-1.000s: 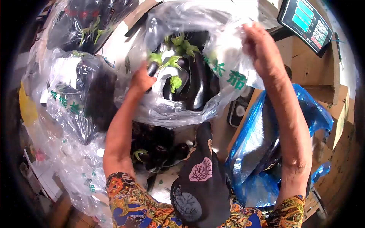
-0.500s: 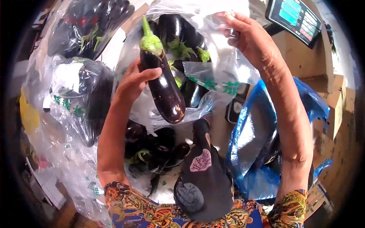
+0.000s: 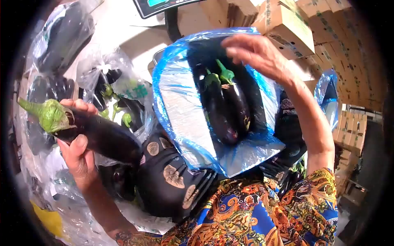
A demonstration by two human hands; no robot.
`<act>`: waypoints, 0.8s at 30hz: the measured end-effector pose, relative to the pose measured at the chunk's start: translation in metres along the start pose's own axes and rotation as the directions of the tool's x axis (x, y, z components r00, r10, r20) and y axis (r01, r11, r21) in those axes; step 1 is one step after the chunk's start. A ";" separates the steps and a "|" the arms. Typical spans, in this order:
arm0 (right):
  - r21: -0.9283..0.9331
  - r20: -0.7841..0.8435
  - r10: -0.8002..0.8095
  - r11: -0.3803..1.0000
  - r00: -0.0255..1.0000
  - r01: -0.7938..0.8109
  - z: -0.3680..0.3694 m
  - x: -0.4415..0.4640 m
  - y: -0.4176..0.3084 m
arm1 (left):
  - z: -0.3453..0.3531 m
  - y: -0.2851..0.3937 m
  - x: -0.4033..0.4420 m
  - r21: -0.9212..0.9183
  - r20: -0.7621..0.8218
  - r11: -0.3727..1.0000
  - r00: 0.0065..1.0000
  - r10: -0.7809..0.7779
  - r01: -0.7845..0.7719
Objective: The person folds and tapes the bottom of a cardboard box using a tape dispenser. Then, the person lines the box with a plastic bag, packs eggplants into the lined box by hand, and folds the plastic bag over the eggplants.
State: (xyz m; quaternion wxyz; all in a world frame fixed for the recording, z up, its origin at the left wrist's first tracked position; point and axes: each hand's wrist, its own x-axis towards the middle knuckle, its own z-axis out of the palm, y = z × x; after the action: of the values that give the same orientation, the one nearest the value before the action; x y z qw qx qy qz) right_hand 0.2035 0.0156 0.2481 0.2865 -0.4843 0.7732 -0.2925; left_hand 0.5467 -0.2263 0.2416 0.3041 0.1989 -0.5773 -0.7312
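Observation:
My left hand (image 3: 80, 151) is wrapped round a large dark eggplant (image 3: 102, 135), its green stem pointing to the upper left. My right hand (image 3: 256, 53) is above the back right edge of a blue-lined bag (image 3: 180, 102); its fingers are stretched out and nothing shows in them. Inside that bag two eggplants (image 3: 240, 106) lie side by side, stems toward the back. Left of the bag, a clear plastic bag (image 3: 135, 88) with green print holds several more eggplants (image 3: 98, 92).
A scale (image 3: 164, 6) stands at the top. Cardboard boxes (image 3: 287, 26) are stacked at the upper right. Further clear bags of eggplants (image 3: 65, 39) lie on the far left. My knee in dark patterned cloth (image 3: 164, 180) is in front of the blue bag.
The view has swung right, toward the blue bag. My left hand has taken an eggplant from the clear bag and now holds it at the left. My right hand is now over the blue bag.

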 end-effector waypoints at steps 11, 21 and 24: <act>-0.100 0.178 0.003 0.995 0.984 0.015 0.042 -0.115 0.066 | 0.167 0.021 0.015 0.457 0.179 0.887 0.970 -0.163 0.065; -0.027 -0.012 -0.143 0.989 0.990 0.142 0.056 -0.116 0.082 | 0.235 -0.035 0.027 0.404 0.825 0.468 0.534 0.183 -0.785; -0.083 0.143 -0.095 0.991 0.985 0.107 0.054 -0.114 0.068 | 0.242 -0.035 0.022 0.418 0.775 0.608 0.614 0.148 -0.675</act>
State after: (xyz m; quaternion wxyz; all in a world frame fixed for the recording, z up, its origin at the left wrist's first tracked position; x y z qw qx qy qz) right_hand 0.2452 0.1346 0.1804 0.3020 -0.5544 0.7383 -0.2371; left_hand 0.3673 -0.0609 0.2708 0.1520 -0.1344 -0.9002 -0.3852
